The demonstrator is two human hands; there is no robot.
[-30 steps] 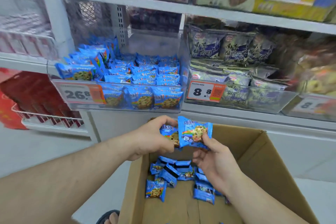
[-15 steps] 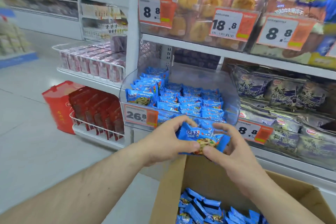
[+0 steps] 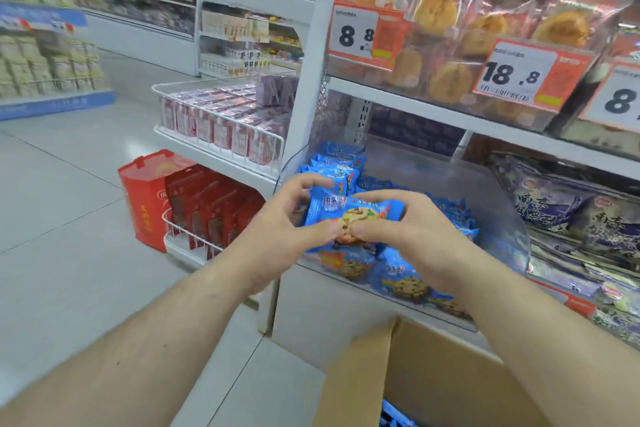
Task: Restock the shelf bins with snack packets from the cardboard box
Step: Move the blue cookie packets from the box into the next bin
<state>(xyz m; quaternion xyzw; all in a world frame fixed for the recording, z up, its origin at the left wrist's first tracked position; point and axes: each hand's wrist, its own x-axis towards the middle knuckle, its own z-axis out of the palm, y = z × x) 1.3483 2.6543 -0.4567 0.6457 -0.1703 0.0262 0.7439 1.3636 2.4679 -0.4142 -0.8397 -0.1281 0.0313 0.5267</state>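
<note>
Blue cookie packets (image 3: pixel 356 215) are held together between both hands, just over the front of the clear shelf bin (image 3: pixel 498 218). My left hand (image 3: pixel 280 236) grips them from the left, thumb below and fingers curled over the top. My right hand (image 3: pixel 412 229) grips them from the right the same way. The bin holds several more blue cookie packets (image 3: pixel 341 163), stacked at its left and along its front. The cardboard box (image 3: pixel 433 378) stands open at the bottom right, with a bit of blue packet showing inside.
Purple-grey snack bags (image 3: pixel 568 208) fill the bin to the right. Bagged buns (image 3: pixel 485 31) with price tags sit on the shelf above. A wire rack of red boxes (image 3: pixel 211 208) and a red bag (image 3: pixel 149 198) stand at the left by the tiled aisle floor.
Both hands have lifted the blue packets out of the box and up to the bin's front. The view has swung up and left, so most of the box has dropped out of sight.
</note>
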